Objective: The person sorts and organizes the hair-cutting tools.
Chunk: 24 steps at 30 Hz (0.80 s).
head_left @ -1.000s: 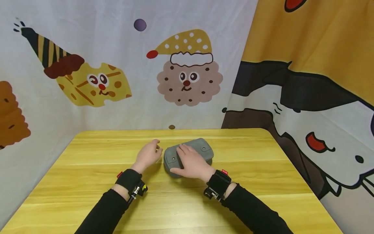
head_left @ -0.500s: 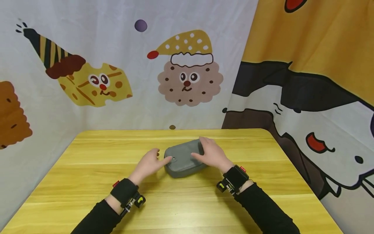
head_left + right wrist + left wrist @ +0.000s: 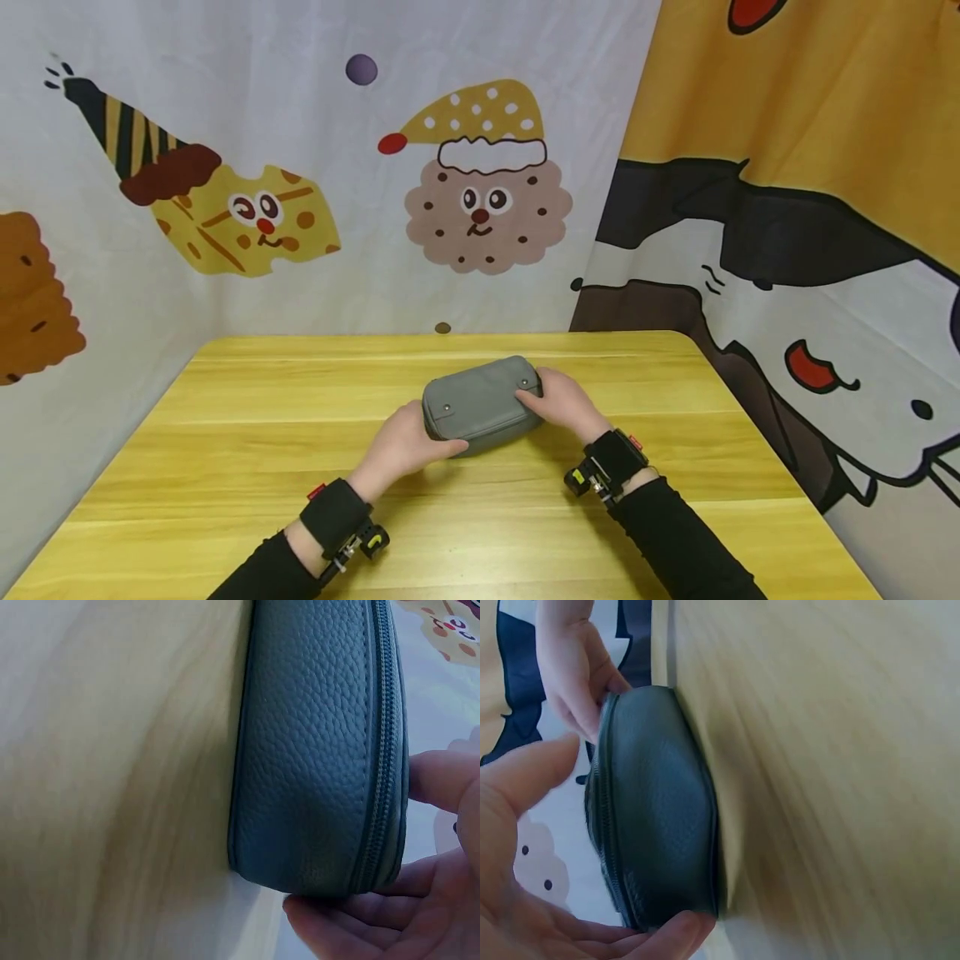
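A grey, grained zip pouch with a small metal stud near each end lies on the table. Its zip runs along the upper edge of the side, as the right wrist view shows. My left hand holds the pouch's left end, fingers curled round it; the thumb extends by the front edge. In the left wrist view that thumb looks slightly apart from the pouch. At the other end, my right hand grips the pouch with its thumb on top and fingers round the end. Parts of the fingers are hidden behind the pouch.
The pouch is on a wood-grain table with rounded far corners. Behind it hangs a white cartoon-print curtain, and a yellow one hangs to the right. Each wrist wears a black strap with a small camera.
My right hand has slid off the pouch's top to its right end and grips there. The left hand has moved in from beside the pouch to its left end. The pouch stays nearly in place.
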Available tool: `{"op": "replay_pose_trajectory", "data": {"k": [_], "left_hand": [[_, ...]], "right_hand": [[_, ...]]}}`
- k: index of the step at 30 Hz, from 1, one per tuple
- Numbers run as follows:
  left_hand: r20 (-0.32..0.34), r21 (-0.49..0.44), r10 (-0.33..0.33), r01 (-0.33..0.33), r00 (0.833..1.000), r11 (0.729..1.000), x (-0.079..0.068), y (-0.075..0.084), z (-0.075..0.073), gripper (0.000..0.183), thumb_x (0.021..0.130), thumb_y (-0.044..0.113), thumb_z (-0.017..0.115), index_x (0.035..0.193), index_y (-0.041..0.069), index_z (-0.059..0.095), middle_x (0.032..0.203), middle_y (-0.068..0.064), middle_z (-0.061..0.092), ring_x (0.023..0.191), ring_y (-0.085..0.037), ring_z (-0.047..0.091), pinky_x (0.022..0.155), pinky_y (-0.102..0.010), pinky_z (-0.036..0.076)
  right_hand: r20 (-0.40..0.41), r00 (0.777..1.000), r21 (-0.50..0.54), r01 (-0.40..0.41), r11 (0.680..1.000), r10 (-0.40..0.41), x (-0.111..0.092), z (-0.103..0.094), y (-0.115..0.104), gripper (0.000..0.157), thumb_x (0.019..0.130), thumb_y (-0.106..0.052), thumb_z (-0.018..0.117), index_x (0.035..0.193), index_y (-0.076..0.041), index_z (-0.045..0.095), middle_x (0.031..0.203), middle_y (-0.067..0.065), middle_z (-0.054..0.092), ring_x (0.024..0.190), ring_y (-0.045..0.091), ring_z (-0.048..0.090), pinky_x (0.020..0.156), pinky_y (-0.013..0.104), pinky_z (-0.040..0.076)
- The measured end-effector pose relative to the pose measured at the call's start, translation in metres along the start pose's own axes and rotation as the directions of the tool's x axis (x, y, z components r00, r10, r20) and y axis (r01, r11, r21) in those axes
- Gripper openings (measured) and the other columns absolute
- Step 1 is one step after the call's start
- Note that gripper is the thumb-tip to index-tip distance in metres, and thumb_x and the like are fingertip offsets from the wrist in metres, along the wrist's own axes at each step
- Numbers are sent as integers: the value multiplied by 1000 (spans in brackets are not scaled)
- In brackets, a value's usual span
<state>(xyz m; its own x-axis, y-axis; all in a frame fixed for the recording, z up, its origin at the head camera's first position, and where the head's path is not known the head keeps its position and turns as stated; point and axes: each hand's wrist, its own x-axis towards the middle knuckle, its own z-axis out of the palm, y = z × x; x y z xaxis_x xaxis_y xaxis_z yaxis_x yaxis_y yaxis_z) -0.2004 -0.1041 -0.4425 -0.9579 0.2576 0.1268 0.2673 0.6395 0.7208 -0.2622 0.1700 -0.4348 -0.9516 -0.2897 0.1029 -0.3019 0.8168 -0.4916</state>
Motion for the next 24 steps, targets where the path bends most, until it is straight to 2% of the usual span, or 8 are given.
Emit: {"op": "replay_pose_trajectory", "data": {"k": [5, 11, 16, 24], "left_hand": [[-48, 89, -20, 24, 999, 996, 2, -1, 5, 73, 73, 37, 88, 124, -7, 58, 104, -13, 65, 89, -26, 65, 79, -42, 53], [-55, 89, -12, 17, 998, 996, 4, -6, 2, 65, 74, 30, 87, 120, -7, 60, 102, -13, 65, 88, -28, 64, 79, -44, 53], [-13, 71, -16, 17, 1000, 997, 10, -18, -11, 67, 76, 29, 86, 125, -8, 58, 106, -14, 65, 93, -30, 64, 81, -45, 53], [93, 5, 25, -26, 995, 1000, 20, -37, -33, 70, 77, 26, 85, 131, -7, 55, 111, -14, 64, 93, -25, 64, 79, -39, 54]], "right_hand": [[-17, 1000, 1, -16, 1000, 16, -1, 2, -1, 45, 98, -28, 63, 124, 7, 58, 111, 22, 65, 103, 37, 63, 88, 49, 50], [-33, 999, -1, -22, 1000, 22, -3, 3, -4, 43, 97, -28, 63, 123, 6, 60, 109, 21, 66, 100, 36, 64, 87, 49, 51], [-45, 999, 22, -15, 1000, 16, -8, 6, -5, 43, 97, -29, 64, 123, 5, 61, 108, 19, 66, 98, 34, 64, 86, 48, 51], [-84, 996, 98, 45, 994, -37, -15, 12, -6, 39, 94, -27, 68, 119, 3, 64, 99, 12, 68, 89, 27, 65, 79, 42, 53]]}}
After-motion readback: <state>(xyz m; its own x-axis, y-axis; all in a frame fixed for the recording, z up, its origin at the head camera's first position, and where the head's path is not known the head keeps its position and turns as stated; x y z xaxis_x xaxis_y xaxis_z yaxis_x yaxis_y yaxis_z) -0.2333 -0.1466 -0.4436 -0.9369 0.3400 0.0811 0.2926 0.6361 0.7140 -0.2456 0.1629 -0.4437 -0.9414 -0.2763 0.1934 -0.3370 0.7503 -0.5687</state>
